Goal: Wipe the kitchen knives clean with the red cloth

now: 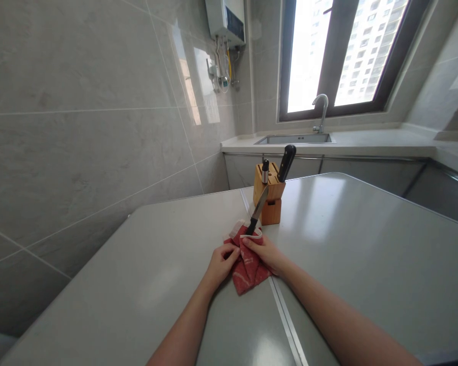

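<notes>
A red and white cloth [248, 267] lies bunched on the grey table [168, 264]. My right hand [265, 252] is closed on the black handle of a knife [256, 212], whose blade points up and away towards the knife block. My left hand [221, 263] pinches the cloth at its left edge, right beside the knife handle. The wooden knife block [269, 195] stands just behind the cloth, with a black-handled knife [286, 161] and a smaller handle [265, 170] in its slots.
A seam runs down the table between its two halves [284, 317]. A tiled wall [80, 127] stands to the left. Behind are a counter with a sink [295, 139], a tap [321, 109], a window, and a wall heater [226, 19].
</notes>
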